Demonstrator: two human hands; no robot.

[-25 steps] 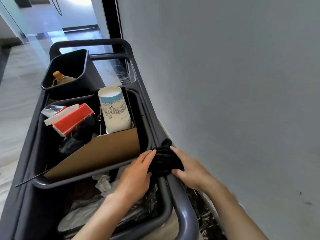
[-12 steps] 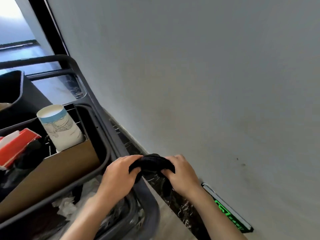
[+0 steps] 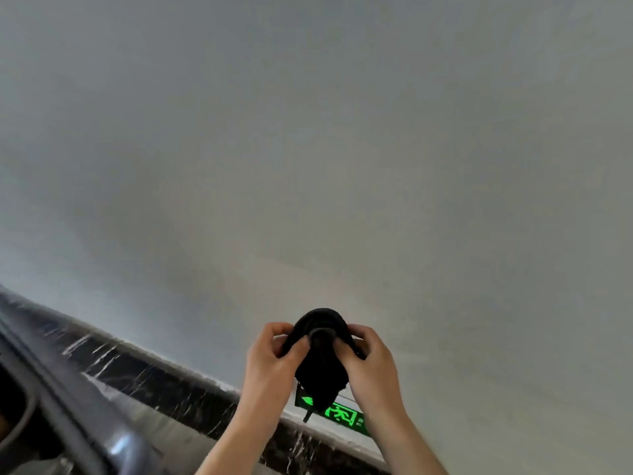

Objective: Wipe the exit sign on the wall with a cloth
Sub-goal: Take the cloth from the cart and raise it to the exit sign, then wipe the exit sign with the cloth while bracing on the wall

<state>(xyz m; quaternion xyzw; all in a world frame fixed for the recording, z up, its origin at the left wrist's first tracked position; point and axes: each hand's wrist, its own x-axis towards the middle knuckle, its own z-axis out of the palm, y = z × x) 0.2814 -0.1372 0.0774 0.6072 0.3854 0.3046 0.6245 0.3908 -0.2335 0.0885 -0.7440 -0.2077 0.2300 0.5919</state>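
Swinging away from the cart, both hands now bunch the black cloth (image 3: 320, 351) before the wall. Left hand (image 3: 270, 365) and right hand (image 3: 371, 366) clamp it just above the green exit sign (image 3: 337, 413), so wiping looks imminent.

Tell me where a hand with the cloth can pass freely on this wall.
The wall is bare above the hands and left along the dark baseboard. It is crowded at the exit sign, partly covered by the black cloth and both wrists.
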